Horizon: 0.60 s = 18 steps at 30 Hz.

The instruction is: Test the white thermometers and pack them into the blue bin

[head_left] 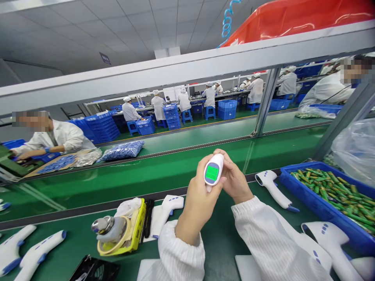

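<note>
A white infrared thermometer (213, 173) with a lit green screen is raised in both hands above the green bench. My left hand (200, 195) wraps its body from the near side, and my right hand (234, 177) holds it from the right. Similar white thermometers with blue trim lie about the bench: one (274, 189) to the right, one (165, 210) to the left, and several at the near corners. A yellow fixture (136, 230) holding a metal-topped object sits left of my hands.
A blue crate (319, 199) of green cylindrical parts stands at the right, with a clear plastic bag (356, 150) behind it. A conveyor (187, 171) runs beyond the bench. A co-worker (58, 136) handles blue items across it. Further workers and stacked blue crates fill the hall.
</note>
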{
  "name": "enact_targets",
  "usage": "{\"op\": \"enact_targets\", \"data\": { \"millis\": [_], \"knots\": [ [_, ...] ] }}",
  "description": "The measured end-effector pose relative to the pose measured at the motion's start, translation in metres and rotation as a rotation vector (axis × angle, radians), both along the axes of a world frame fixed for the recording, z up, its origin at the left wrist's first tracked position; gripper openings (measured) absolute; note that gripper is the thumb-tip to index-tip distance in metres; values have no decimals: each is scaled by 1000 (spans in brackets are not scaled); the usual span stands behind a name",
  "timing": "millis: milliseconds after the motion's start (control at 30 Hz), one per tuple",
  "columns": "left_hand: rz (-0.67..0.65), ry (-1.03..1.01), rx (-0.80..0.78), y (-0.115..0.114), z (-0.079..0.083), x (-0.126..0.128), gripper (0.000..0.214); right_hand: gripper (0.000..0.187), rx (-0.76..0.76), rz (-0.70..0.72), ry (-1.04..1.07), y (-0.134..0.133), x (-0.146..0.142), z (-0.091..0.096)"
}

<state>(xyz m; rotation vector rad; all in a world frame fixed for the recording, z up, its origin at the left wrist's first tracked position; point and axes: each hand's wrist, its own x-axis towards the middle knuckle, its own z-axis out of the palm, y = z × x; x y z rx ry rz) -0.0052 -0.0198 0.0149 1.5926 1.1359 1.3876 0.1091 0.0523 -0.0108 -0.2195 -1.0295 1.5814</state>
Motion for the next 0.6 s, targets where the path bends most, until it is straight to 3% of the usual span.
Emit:
{"op": "enact_targets", "data": {
  "millis": [300,600],
  "knots": [
    [-82,-6,29,-4,-2,2,54,27,-114,-27,93,-6,-12,1],
    [-17,80,78,-11,4,3,56,23,-178,-46,191,-16,-16,9]
  ]
}}
